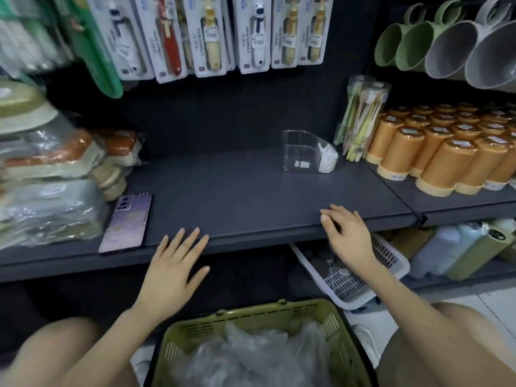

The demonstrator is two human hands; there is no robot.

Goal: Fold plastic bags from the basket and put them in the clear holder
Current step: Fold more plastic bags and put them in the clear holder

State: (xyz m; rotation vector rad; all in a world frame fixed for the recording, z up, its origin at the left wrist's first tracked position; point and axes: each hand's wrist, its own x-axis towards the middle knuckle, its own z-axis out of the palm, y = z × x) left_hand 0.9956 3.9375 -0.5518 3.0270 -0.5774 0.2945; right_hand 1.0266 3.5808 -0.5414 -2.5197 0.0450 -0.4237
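while neither holds anything, the left hand (pixel 173 266) lies flat with fingers spread at the front edge of the dark grey shelf (pixel 237 191), and the right hand (pixel 349 236) has loosely curved, parted fingers there. crumpled clear plastic bags (pixel 251 356) fill the olive-green slotted plastic basket (pixel 251 311) below. the clear plastic holder (pixel 301 146) stands far back on the shelf, one folded white bag (pixel 327 160) in its right end. a purple phone (pixel 125 222) lies left.
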